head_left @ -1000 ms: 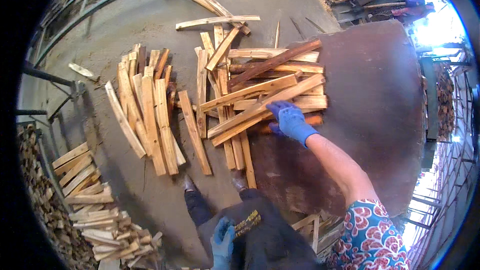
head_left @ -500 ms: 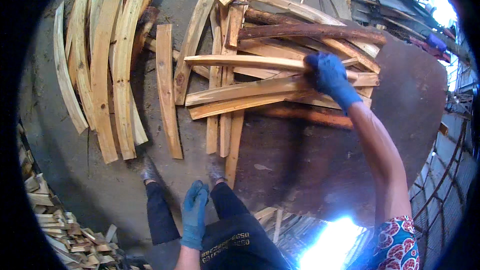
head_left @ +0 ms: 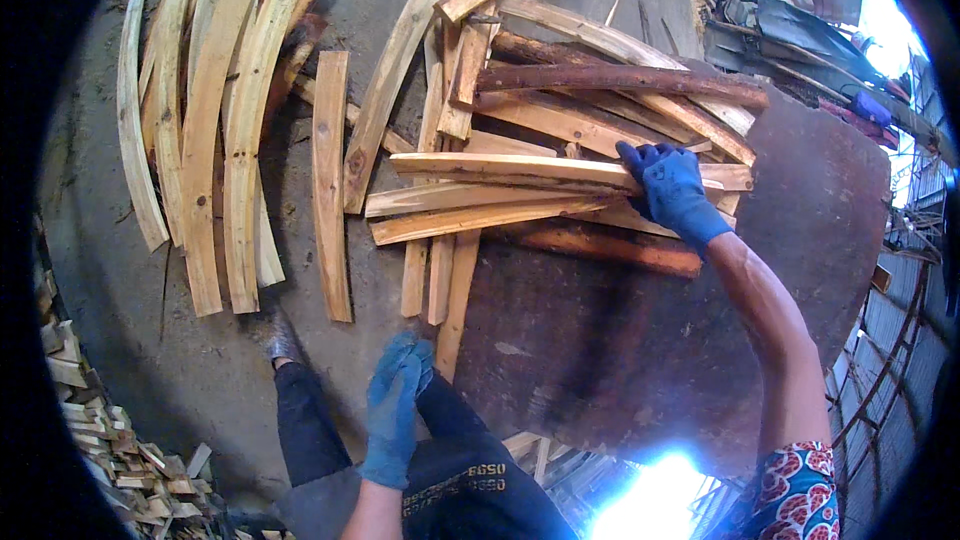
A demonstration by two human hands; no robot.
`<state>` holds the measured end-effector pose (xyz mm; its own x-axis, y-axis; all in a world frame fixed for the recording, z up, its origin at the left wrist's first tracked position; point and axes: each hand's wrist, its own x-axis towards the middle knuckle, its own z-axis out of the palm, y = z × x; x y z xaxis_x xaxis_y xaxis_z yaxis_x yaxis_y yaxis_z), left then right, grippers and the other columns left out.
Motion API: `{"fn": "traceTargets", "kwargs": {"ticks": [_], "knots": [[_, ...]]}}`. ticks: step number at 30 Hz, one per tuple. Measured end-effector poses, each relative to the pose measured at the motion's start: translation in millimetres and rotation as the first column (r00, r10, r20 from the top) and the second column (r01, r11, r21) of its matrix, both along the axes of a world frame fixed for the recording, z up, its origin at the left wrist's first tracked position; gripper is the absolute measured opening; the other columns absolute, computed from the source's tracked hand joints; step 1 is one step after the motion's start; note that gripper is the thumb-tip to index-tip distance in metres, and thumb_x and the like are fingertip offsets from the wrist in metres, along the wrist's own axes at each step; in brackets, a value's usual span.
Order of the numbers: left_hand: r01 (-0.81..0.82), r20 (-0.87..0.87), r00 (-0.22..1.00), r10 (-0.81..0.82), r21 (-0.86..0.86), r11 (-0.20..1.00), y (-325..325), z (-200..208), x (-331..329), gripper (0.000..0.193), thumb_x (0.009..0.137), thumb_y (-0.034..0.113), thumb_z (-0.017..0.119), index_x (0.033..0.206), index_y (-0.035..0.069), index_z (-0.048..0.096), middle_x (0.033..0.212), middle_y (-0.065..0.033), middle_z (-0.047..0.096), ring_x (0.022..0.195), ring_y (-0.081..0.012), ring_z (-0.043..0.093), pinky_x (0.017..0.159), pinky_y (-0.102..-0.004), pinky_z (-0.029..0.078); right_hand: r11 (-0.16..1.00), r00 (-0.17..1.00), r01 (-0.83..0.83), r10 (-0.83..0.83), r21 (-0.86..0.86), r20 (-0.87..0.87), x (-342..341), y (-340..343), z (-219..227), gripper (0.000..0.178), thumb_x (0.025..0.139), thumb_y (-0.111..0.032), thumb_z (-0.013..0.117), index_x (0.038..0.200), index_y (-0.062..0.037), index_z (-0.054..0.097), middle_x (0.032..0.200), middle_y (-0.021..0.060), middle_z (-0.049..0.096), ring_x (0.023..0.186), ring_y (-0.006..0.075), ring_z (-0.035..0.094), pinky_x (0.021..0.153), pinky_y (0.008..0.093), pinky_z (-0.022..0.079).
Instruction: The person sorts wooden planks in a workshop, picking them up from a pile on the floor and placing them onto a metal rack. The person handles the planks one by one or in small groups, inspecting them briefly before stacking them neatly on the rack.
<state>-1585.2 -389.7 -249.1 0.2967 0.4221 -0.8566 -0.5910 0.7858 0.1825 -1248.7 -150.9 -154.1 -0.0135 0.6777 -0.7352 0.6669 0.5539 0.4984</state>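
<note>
My right hand (head_left: 678,190), in a blue glove, is closed on the right end of a long, slightly curved wooden plank (head_left: 510,169). This plank lies across the pile at the middle right. Just below it, a pale plank (head_left: 450,199) and a more orange plank (head_left: 480,221) run the same way, partly hidden by it. A bark-covered slab (head_left: 610,247) lies under them. In front of my waist, my left hand (head_left: 398,400), also gloved, has its fingers curled together, and nothing shows in them.
Several curved planks (head_left: 205,140) lie side by side at the left, with a single plank (head_left: 331,190) beside them. A dark brown sheet (head_left: 560,360) lies beneath the right pile. Short wood offcuts (head_left: 130,470) are heaped at the lower left. Scrap (head_left: 790,10) fills the far right.
My right hand has moved slightly nearer with the plank, whose left end has come down over the planks below. My left hand has risen a little, still curled.
</note>
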Motion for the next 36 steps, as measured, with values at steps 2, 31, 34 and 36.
{"fn": "traceTargets", "kwargs": {"ticks": [2,31,34,36], "knots": [[0.015,-0.019,1.000,-0.015,0.030,0.999,-1,-1,2,0.042,0.093,0.024,0.053,0.128,0.001,0.046,0.117,-0.0110,0.058,0.106,-0.0191,0.057,0.094,-0.0329,0.046,0.998,0.999,0.016,-0.014,-0.059,0.043,-3,1,0,0.068,0.068,-0.036,0.070,0.126,-0.0137,0.044,0.095,0.0104,0.060,0.086,0.0289,0.059,0.070,0.0431,0.046],[-0.067,0.315,0.902,0.296,-0.575,0.815,-27,24,38,0.044,0.084,0.032,0.063,0.120,0.014,0.048,0.088,-0.0080,0.058,0.078,-0.0209,0.060,0.079,-0.0402,0.053,0.966,0.946,-0.168,0.213,0.195,-0.243,17,-53,-64,0.044,0.078,-0.018,0.052,0.123,-0.0181,0.048,0.135,0.0099,0.043,0.126,0.0289,0.039,0.104,0.0478,0.029],[-0.070,0.337,0.891,0.305,-0.561,0.825,-36,18,39,0.044,0.084,0.033,0.063,0.120,0.015,0.047,0.087,-0.0077,0.058,0.079,-0.0198,0.060,0.079,-0.0393,0.052,0.980,0.951,-0.169,0.191,0.109,-0.244,-8,-57,-40,0.038,0.077,-0.019,0.055,0.114,-0.0156,0.054,0.128,0.0111,0.048,0.120,0.0303,0.044,0.099,0.0467,0.035],[-0.088,0.337,0.882,0.329,-0.568,0.818,-46,13,45,0.042,0.084,0.033,0.063,0.119,0.015,0.048,0.087,-0.0073,0.058,0.080,-0.0196,0.059,0.078,-0.0388,0.052,0.984,0.915,0.127,-0.164,-0.121,-0.368,-28,-90,-9,0.034,0.078,-0.021,0.057,0.111,-0.0118,0.057,0.113,0.0132,0.057,0.107,0.0295,0.053,0.089,0.0453,0.042]]}}
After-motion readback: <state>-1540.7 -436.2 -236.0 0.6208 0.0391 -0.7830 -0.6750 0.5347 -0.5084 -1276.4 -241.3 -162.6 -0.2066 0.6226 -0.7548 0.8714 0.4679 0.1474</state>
